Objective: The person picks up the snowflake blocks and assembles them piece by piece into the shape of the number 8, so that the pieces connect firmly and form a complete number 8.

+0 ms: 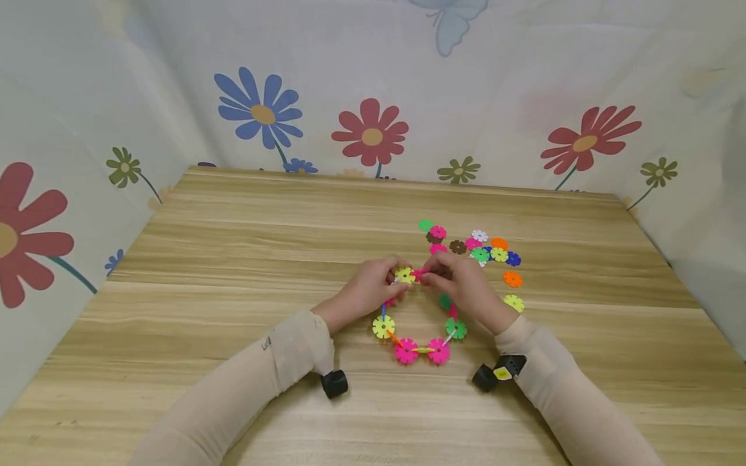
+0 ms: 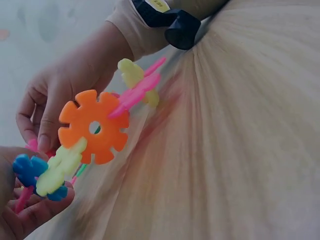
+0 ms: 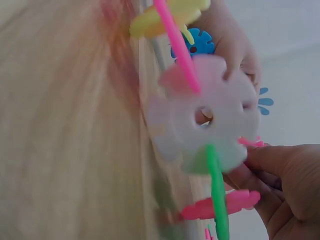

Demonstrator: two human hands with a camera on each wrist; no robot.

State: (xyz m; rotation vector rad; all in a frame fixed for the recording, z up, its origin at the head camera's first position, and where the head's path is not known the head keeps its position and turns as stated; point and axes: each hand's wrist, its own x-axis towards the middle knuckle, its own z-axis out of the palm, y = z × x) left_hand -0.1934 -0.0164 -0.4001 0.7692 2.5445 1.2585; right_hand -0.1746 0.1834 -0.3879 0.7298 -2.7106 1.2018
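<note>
Slotted plastic discs, joined edge to edge, make up a ring on the wooden table, with pink discs point(image 1: 406, 353) at its near side and a green disc point(image 1: 456, 329) on its right. My left hand point(image 1: 370, 285) pinches the ring's far-left part, by a yellow disc point(image 1: 405, 276). Opposite it, my right hand point(image 1: 466, 285) pinches a pink disc point(image 1: 418, 276) against that yellow one; the exact contact is hidden by fingers. An orange disc point(image 2: 85, 112) of the ring looms in the left wrist view, and a white disc point(image 3: 230, 125) in the right wrist view.
Loose discs in several colours lie beyond and right of my right hand, among them a brown disc point(image 1: 458, 247), an orange disc point(image 1: 513, 279) and a yellow disc point(image 1: 514, 303). Behind the table point(image 1: 262, 226) hangs a flower-printed cloth point(image 1: 495, 97).
</note>
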